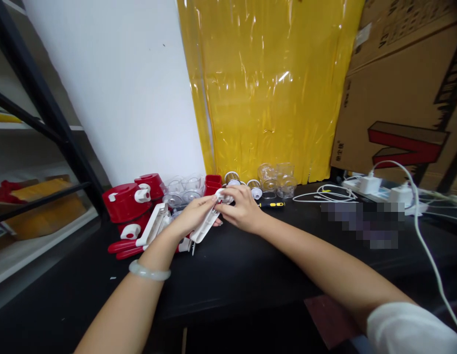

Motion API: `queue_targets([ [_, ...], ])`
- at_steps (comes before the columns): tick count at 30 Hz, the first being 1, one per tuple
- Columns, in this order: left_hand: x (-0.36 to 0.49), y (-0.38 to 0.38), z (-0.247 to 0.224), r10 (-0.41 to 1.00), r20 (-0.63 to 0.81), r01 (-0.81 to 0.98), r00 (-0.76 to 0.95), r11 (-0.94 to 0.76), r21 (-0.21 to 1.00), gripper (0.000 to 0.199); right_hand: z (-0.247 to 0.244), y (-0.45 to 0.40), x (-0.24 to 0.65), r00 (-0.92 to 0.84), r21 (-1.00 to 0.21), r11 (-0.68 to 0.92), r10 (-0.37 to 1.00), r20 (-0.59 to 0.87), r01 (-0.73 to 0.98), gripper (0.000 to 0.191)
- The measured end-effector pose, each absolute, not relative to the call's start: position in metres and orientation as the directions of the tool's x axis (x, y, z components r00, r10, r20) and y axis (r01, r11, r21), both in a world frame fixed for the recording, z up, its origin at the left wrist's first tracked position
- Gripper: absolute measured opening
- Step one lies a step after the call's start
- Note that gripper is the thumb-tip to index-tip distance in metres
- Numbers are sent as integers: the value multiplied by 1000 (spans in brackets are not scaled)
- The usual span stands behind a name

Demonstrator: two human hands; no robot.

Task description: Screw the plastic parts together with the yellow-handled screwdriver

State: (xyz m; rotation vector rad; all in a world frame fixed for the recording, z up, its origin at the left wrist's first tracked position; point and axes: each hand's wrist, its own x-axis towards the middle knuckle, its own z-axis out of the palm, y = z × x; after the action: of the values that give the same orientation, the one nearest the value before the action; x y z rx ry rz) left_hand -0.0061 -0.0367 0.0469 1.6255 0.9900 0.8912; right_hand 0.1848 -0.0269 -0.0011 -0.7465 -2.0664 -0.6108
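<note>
Both my hands meet over the black table around a long white plastic part (205,228). My left hand (196,212) is closed on its side, with a pale bangle on that wrist. At the part's upper end, the bent fingers of my right hand (240,207) grip it, covering much of that end. Left of my hands stand red plastic housings (121,202) with white knobs, beside another white part (155,225) and red handles (126,248). Behind my hands are clear plastic cups (186,187), a red square piece (213,184) and metallic drums (255,189).
A screwdriver (274,204) with a black and yellow handle lies right of my hands. More clear cups (285,181) stand behind it. White cables (333,192) and chargers (369,184) occupy the table's right side, before a large cardboard box (394,98). Shelving (47,98) rises at left.
</note>
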Motion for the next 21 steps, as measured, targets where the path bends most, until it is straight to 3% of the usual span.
queue_targets([
  [6, 1, -38, 41, 907, 84, 293, 413, -220, 931, 54, -2, -22, 186, -503, 345, 625, 88, 860, 700, 17],
  [11, -1, -33, 39, 869, 132, 279, 477, -292, 915, 54, 3, -20, 189, -524, 373, 628, 65, 849, 683, 19],
  [14, -4, -33, 41, 801, 241, 308, 548, -461, 832, 48, 3, -13, 198, -522, 321, 680, 107, 846, 659, 18],
  [17, -9, -32, 41, 749, 300, 467, 591, -620, 630, 45, -3, 1, 210, -429, 157, 714, 218, 877, 682, 12],
  [19, -11, -30, 39, 730, 319, 557, 604, -673, 487, 44, -9, 10, 216, -361, 50, 725, 281, 889, 687, 8],
  [21, -12, -27, 35, 729, 322, 599, 604, -682, 420, 39, -15, 17, 218, -327, -21, 749, 313, 892, 662, 4],
])
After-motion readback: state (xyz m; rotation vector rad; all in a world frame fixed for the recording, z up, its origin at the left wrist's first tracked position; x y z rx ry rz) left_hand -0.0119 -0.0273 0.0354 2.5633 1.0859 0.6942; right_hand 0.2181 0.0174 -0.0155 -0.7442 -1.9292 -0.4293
